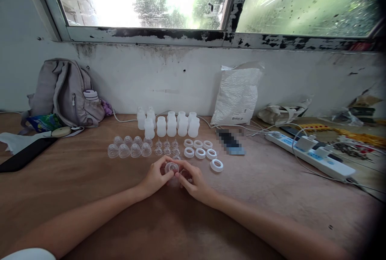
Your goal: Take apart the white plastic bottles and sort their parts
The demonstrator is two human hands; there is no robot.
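Observation:
Near the middle of the table, my left hand [157, 177] and my right hand [194, 181] meet around a small translucent round piece [171, 167], their fingers pinching its edge. Another clear part shows partly under my right fingers, too hidden to make out. Just beyond my hands stand several clear teats [167, 145]. To their left are two rows of clear domed caps [124, 150]. On the right lie several white rings [200, 153], one ring [216, 166] closer to me. Several frosted white bottles [171, 125] stand upright behind, some topped with clear caps.
A grey backpack [64, 91] leans on the wall at left, with a black flat case [27, 154] before it. A white plastic bag [237, 95] stands at back. A phone [230, 142] and a power strip [313, 157] with cables lie at right.

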